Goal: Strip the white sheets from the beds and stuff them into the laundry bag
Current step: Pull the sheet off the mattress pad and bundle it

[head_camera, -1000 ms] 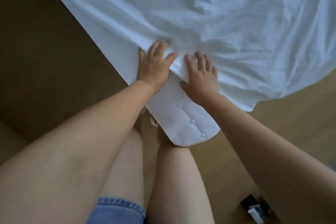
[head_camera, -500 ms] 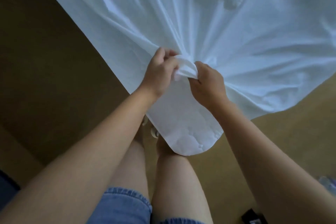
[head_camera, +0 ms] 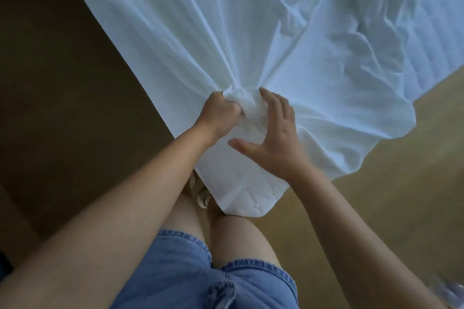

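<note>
A white sheet [head_camera: 251, 32] covers the bed and fans out in taut folds from a bunched knot at the near corner. My left hand [head_camera: 218, 114] is clenched in a fist around that bunch. My right hand [head_camera: 273, 138] lies beside it with fingers spread, resting against the gathered cloth and the corner. Below the hands the quilted white mattress corner [head_camera: 248, 195] is bare. Loose sheet hangs off the right side of the bed. No laundry bag is in view.
Tan floor [head_camera: 376, 195] lies to the right of the bed, darker brown floor [head_camera: 62, 108] to the left. My legs in denim shorts [head_camera: 200, 273] stand right against the mattress corner. A blurred pale object [head_camera: 452, 293] sits at the bottom right edge.
The sheet has been pulled off the corner and gathered into a tighter bunch. My left hand has closed into a fist on it, and my right hand has let go and spread its fingers.
</note>
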`<act>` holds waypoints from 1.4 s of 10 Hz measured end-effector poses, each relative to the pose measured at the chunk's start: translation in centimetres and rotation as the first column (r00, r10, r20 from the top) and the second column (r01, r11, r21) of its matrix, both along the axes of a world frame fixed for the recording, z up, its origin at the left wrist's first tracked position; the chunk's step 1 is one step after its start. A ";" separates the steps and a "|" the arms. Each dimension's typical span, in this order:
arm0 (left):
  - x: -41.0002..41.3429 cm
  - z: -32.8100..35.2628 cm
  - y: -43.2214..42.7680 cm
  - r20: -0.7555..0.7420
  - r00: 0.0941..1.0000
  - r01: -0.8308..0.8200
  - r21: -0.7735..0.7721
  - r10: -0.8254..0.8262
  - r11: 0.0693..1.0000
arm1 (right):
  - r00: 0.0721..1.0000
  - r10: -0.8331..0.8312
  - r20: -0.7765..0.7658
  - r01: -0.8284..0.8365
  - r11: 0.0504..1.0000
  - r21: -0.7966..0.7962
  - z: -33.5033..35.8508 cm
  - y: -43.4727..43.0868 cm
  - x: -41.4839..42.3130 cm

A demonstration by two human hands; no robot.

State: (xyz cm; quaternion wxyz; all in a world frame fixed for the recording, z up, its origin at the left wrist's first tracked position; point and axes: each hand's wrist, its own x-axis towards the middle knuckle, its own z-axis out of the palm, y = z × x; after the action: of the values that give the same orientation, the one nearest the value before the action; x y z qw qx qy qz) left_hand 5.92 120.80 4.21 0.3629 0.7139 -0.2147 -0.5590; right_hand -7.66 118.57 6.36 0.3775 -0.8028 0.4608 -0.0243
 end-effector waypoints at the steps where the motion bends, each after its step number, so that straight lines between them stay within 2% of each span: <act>1: 0.4 3.6 -0.7 -0.411 0.907 0.098 -0.011 -0.094 0.995 | 0.989 0.122 -0.089 -0.143 0.944 -0.297 0.0 -0.3 -0.9; 2: 1.3 6.4 -0.9 -0.669 0.743 0.033 0.016 -0.014 0.999 | 0.983 0.171 0.063 -0.120 0.870 -0.479 1.5 -2.4 0.4; 3: 2.5 8.9 -0.9 -0.801 0.555 -0.277 0.079 0.226 0.958 | 0.989 0.145 -0.026 -0.147 0.967 -0.209 3.9 -4.6 2.4; 4: 1.9 9.4 0.8 -0.335 0.935 -0.185 -0.185 0.115 0.965 | 0.946 0.108 -0.307 -0.121 0.992 -0.023 6.2 -6.8 4.0; 5: 1.0 6.7 3.2 0.855 0.487 0.462 -0.079 -0.179 0.884 | 0.959 0.084 -0.272 -0.040 0.985 0.165 8.2 -8.1 5.8; 6: 0.9 5.5 3.3 0.970 0.232 0.580 -0.076 -0.075 0.811 | 0.985 0.096 -0.144 -0.031 0.916 0.400 10.4 -7.9 6.8; 7: 2.2 6.3 1.8 0.851 0.525 0.497 -0.298 -0.009 0.815 | 1.000 -0.001 -0.009 0.006 0.793 0.609 11.6 -6.7 6.2; 8: 3.9 7.5 1.2 0.717 0.669 0.435 -0.163 -0.197 0.886 | 0.987 -0.146 0.069 0.084 0.827 0.555 10.7 -4.2 5.4; 9: 5.2 8.6 1.0 0.436 0.873 0.256 -0.025 -0.220 0.966 | 0.998 -0.001 0.065 0.001 1.000 0.005 9.1 -1.1 4.1; 10: 6.4 11.0 1.4 -0.105 0.950 0.306 0.150 -0.293 0.940 | 0.958 0.261 -0.116 -0.285 0.865 -0.414 6.5 1.2 2.9; 11: 5.7 12.4 2.4 -0.371 0.896 0.342 0.223 -0.245 0.913 | 0.973 0.228 -0.018 -0.187 0.749 -0.635 4.8 0.1 3.4; 12: 5.0 11.9 3.2 -0.301 0.935 0.235 0.122 -0.190 0.964 | 0.954 0.278 -0.113 -0.299 0.855 -0.423 5.9 -1.6 3.9; 13: 4.2 10.4 4.9 0.361 0.865 0.345 0.079 -0.349 0.935 | 0.915 0.259 -0.309 -0.313 0.939 -0.140 7.0 -2.8 4.4; 14: 2.6 9.3 6.8 0.863 0.264 0.651 0.169 -0.430 0.740 | 0.989 0.055 -0.141 -0.017 0.965 0.261 9.1 -3.7 4.9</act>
State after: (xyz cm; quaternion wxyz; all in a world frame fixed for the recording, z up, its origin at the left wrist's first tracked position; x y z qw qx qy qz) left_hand 8.53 127.58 13.53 0.0657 0.7276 -0.6576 -0.1840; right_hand -2.80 114.83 15.48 0.4447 -0.7545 0.4718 0.1021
